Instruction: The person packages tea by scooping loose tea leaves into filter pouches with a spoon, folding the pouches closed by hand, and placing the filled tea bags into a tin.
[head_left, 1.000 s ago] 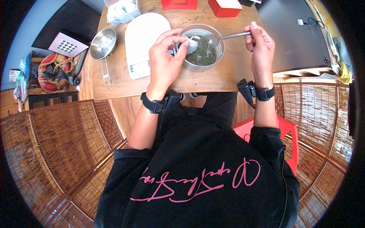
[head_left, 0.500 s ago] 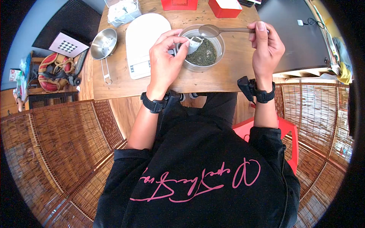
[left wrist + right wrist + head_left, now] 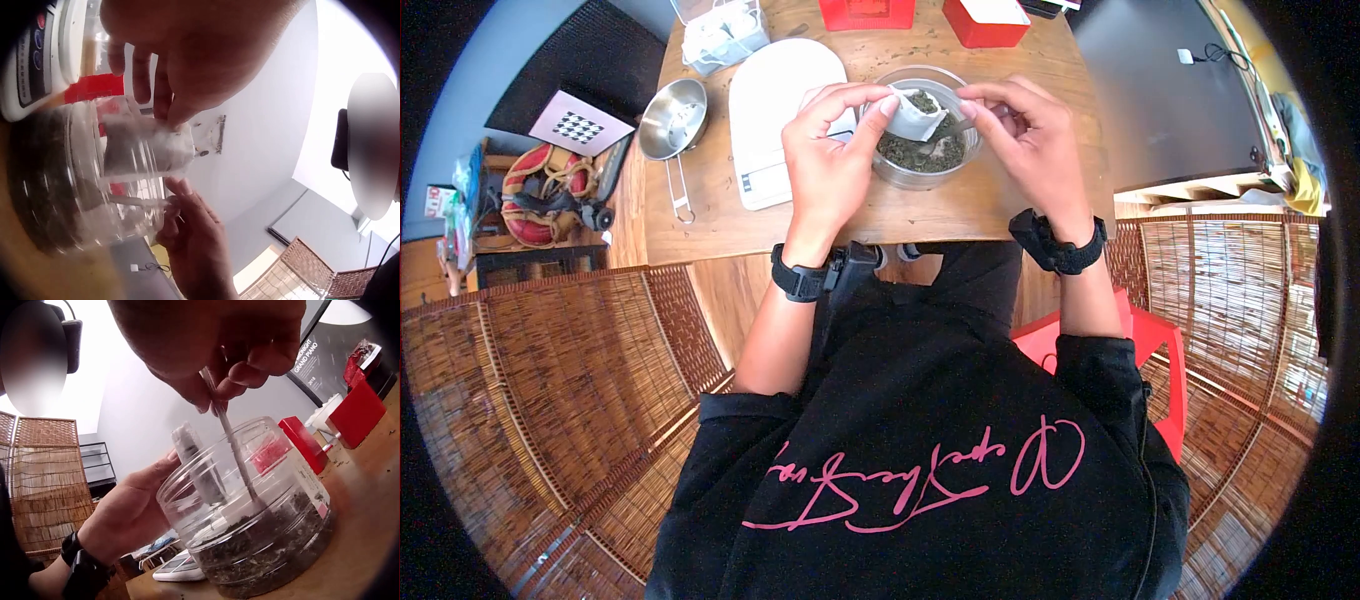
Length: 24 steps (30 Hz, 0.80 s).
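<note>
My left hand (image 3: pixel 830 145) pinches the edge of a small white tea bag (image 3: pixel 914 124) between thumb and index finger. Its mouth gapes, and dark dried leaves show inside. The bag hangs within the rim of a clear round jar (image 3: pixel 181 497). My right hand (image 3: pixel 1040 145), just right of the jar, pinches a metal spoon (image 3: pixel 235 447) by its handle. The spoon points down into the jar, its bowl end among the dried tea leaves (image 3: pixel 265 550). In the left wrist view the tea bag (image 3: pixel 147 150) appears partly behind the jar wall.
Left of the jar lies a white kitchen scale (image 3: pixel 785 95). Farther left is a metal pan (image 3: pixel 673 120) with a long handle. A clear box of white bags (image 3: pixel 725 42) and red boxes (image 3: pixel 987 25) stand at the back. A dark surface (image 3: pixel 1170 110) adjoins the table's right side.
My right hand has moved left and lowered the spoon from above the jar into the leaves. The tea bag's mouth now faces up more, showing the leaves inside. The left hand has hardly moved.
</note>
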Each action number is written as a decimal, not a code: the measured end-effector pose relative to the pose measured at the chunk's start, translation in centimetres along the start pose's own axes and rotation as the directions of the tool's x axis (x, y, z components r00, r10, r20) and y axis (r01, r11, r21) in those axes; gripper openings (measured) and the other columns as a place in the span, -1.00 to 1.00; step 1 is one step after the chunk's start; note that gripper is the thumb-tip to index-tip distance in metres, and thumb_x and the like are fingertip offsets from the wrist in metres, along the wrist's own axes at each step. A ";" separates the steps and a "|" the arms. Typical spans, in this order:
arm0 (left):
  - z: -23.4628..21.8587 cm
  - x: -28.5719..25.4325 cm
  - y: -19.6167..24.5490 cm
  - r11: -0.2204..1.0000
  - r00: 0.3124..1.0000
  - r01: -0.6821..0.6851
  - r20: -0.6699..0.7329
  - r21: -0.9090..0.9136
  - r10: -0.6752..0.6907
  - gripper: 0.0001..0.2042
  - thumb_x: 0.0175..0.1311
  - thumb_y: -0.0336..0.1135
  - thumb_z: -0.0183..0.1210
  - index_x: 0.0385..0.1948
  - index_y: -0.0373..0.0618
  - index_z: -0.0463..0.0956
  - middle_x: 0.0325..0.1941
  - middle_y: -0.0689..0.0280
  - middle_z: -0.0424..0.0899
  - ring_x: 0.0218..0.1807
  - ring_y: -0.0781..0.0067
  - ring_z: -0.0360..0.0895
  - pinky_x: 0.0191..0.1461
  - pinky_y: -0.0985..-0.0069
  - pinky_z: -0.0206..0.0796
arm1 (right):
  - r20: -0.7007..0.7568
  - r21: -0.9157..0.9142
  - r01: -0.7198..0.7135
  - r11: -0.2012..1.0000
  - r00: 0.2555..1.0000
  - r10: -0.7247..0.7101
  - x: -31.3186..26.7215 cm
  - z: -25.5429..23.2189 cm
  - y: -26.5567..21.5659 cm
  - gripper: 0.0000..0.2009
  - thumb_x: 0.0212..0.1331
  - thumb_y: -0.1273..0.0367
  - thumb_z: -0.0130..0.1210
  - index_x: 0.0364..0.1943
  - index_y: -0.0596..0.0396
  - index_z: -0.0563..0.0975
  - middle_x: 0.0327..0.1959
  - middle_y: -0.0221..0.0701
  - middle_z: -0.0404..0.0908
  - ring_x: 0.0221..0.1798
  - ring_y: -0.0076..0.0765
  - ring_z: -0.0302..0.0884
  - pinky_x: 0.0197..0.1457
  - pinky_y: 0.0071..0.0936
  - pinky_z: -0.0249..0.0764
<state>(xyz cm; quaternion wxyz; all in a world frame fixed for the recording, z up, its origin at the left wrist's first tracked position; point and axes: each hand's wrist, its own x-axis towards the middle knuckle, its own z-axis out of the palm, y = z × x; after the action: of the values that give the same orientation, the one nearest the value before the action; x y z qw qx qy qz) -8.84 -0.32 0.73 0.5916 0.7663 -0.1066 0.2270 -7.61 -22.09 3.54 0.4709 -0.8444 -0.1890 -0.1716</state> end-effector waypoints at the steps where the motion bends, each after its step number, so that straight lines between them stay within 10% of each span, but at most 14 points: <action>1: 0.0 0.1 0.0 1.000 1.000 0.000 -0.011 -0.012 0.000 -0.86 0.26 -0.42 0.39 -0.20 -0.21 0.76 -0.15 0.19 0.78 -0.03 0.43 0.65 0.13 0.46 0.44 | 0.032 0.000 0.016 1.000 0.999 -0.016 0.1 0.1 -0.2 -0.84 0.21 0.39 0.35 -0.17 0.10 0.75 -0.48 -0.45 0.56 -0.55 -0.64 0.28 -0.47 -0.54 0.22; 24: 0.7 0.5 0.6 1.000 0.999 -0.009 -0.033 0.026 0.010 -0.89 0.23 -0.45 0.40 -0.25 -0.21 0.77 -0.22 0.21 0.80 -0.12 0.46 0.67 0.05 0.49 0.47 | 0.035 -0.063 0.122 0.990 0.992 -0.120 0.8 -0.1 -0.9 -0.87 0.12 0.38 0.39 -0.27 0.09 0.76 -0.43 -0.41 0.64 -0.54 -0.52 0.44 -0.45 -0.50 0.33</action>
<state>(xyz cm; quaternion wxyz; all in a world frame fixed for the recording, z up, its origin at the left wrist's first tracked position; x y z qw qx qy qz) -8.52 -1.09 1.38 0.5821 0.7695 -0.0975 0.2440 -7.33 -21.64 4.60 0.4287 -0.8490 -0.2415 -0.1928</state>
